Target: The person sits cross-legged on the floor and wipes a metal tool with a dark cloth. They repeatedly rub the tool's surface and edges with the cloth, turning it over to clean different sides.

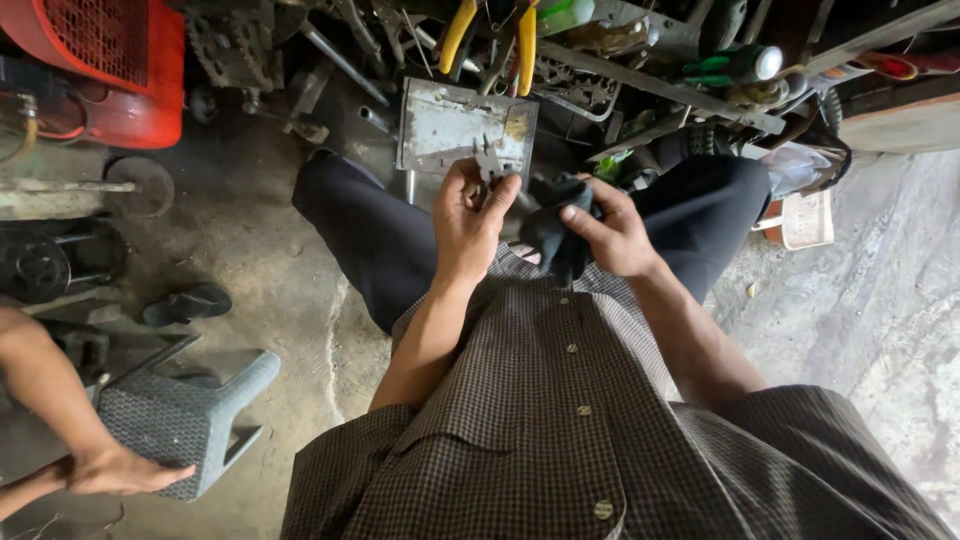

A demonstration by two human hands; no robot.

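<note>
My left hand grips a small grey metal part between thumb and fingers, held up in front of my knees. Right beside it, my right hand clutches a dark cloth that bunches between the two hands and touches the metal part's lower side. Both hands hover over my lap, above a checked shirt and dark trousers.
A grey metal plate lies on the floor just beyond my hands, with yellow-handled pliers and scattered metal parts behind. A red machine stands far left. Another person's hand rests on a grey plastic stool at lower left.
</note>
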